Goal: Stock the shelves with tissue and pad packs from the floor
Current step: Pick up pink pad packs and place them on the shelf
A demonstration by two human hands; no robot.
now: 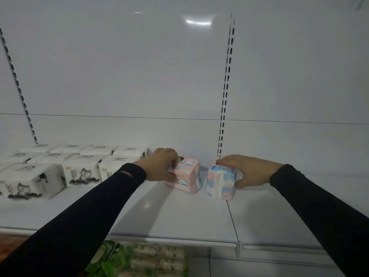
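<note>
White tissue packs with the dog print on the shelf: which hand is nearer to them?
Left. The left hand grips the pink pad pack right beside the white tissue packs. The right hand holds the pink-and-blue pad pack, farther right.

A white shelf is seen carrying rows of white tissue packs at the left. Near the middle, two pink pad packs are stacked, and a pink-and-blue pack is stood just beside them.
</note>
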